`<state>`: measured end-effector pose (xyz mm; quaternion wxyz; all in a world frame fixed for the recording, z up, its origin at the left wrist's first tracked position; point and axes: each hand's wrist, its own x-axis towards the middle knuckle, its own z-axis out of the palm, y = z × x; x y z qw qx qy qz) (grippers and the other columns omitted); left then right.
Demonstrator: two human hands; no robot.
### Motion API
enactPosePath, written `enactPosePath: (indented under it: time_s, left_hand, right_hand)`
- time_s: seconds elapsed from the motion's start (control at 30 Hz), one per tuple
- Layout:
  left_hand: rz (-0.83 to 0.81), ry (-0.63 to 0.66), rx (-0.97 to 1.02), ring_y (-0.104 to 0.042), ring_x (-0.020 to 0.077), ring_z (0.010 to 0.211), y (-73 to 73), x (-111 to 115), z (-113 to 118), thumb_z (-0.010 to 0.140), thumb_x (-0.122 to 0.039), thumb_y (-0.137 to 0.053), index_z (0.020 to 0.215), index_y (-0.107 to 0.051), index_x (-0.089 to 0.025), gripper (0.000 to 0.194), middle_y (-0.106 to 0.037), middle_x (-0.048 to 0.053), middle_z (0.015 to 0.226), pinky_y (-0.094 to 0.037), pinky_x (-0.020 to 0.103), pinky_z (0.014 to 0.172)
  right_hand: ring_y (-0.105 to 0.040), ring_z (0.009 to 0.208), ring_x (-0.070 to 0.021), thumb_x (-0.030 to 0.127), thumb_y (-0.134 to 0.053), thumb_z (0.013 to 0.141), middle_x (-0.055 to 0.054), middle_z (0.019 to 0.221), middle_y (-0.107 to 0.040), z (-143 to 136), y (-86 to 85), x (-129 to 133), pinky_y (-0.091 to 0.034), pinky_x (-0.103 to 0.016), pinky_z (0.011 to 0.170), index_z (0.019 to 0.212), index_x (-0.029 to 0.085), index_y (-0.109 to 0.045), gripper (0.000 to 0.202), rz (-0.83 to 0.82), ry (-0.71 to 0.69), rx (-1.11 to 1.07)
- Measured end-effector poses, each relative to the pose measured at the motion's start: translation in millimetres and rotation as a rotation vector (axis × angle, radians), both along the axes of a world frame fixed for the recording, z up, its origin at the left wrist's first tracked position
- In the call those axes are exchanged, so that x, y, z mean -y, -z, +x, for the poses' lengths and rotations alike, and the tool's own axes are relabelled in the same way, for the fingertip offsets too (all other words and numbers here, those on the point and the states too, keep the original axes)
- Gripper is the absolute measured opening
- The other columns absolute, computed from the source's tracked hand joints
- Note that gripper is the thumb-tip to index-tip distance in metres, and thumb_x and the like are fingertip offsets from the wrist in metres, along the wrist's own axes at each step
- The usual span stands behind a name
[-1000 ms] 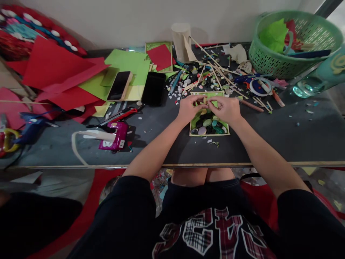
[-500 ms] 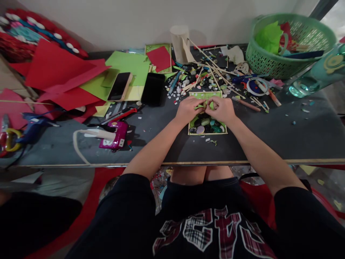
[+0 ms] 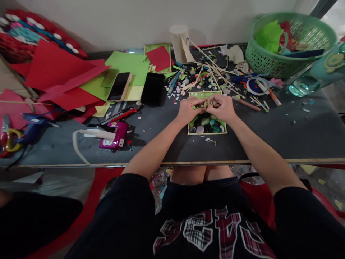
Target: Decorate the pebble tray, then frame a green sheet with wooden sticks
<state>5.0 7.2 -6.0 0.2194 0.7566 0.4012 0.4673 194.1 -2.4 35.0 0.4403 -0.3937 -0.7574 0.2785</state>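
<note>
In front of me lies a small stick-edged frame (image 3: 189, 130) with a green base. Glossy pebbles (image 3: 205, 121) in dark, green and pale colours cover its near half. My left hand (image 3: 188, 109) is over the frame's left side, thumb and fingers pinched together. From the right, my right hand (image 3: 223, 108) meets it, its fingers also curled closed. The fingertips come together above the frame. Whatever is between them is small and mostly hidden, so I cannot name it. Pale paper scraps (image 3: 207, 139) lie just below the frame.
Sticks (image 3: 215, 70) and loose pebbles are heaped behind the frame. A green basket (image 3: 269, 59) and a bottle (image 3: 307, 84) stand at right. Leftward are two phones (image 3: 153, 90), coloured paper (image 3: 61, 72), a purple power adapter (image 3: 115, 135), a red cutter (image 3: 126, 114) and a blue glue gun (image 3: 35, 127).
My fingers have shifted slightly over the frame, and the right hand's fingers have turned a little. Green bits that showed at the fingertips are now less visible. Everything else stays put.
</note>
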Motion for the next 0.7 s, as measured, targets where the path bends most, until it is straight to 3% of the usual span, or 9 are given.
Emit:
enactPosePath:
  time_s: [0.17, 0.33, 0.53, 0.7]
  left_hand:
    - [-0.093, 0.04, 0.098, -0.069, 0.0163, 0.074, -1.4, 2, 4, 0.078, -0.049, -0.084, 0.102, -0.083, -0.022, 0.036, -0.078, 0.002, 0.081, -0.055, 0.031, 0.075]
    - [-0.129, 0.062, 0.137, -0.071, 0.0175, 0.077, -2.4, 3, 6, 0.08, -0.048, -0.082, 0.105, -0.082, -0.021, 0.036, -0.078, 0.003, 0.083, -0.056, 0.031, 0.076]
    - [-0.232, 0.064, 0.258, -0.074, 0.019, 0.084, -1.0, 1, 7, 0.079, -0.058, -0.08, 0.109, -0.08, -0.017, 0.05, -0.081, 0.008, 0.098, -0.058, 0.03, 0.077]
    - [-0.305, 0.09, 0.314, -0.075, 0.0186, 0.082, 2.8, -5, 7, 0.078, -0.066, -0.077, 0.107, -0.079, -0.016, 0.058, -0.081, 0.009, 0.097, -0.059, 0.03, 0.077]
  right_hand:
    - [-0.022, 0.046, -0.0054, 0.031, -0.057, 0.066, 0.009, 0.047, -0.033, -1, 4.7, -6, -0.018, -0.024, 0.049, 0.066, 0.021, -0.055, 0.011, -0.182, -0.072, -0.161]
    - [-0.021, 0.046, -0.0056, 0.035, -0.058, 0.068, 0.009, 0.047, -0.034, -3, 10.2, -10, -0.017, -0.024, 0.049, 0.067, 0.021, -0.055, 0.015, -0.207, -0.057, -0.224]
    - [-0.035, 0.047, -0.0093, 0.04, -0.051, 0.09, 0.002, 0.054, -0.05, 2, 7.6, -2, -0.028, -0.027, 0.051, 0.082, 0.02, -0.074, 0.031, 0.066, 0.159, -0.113]
    - [-0.053, 0.051, -0.0122, 0.034, -0.051, 0.09, -0.003, 0.07, -0.073, 4, 8.0, 2, -0.042, -0.028, 0.055, 0.091, 0.021, -0.082, 0.034, 0.197, 0.147, 0.039]
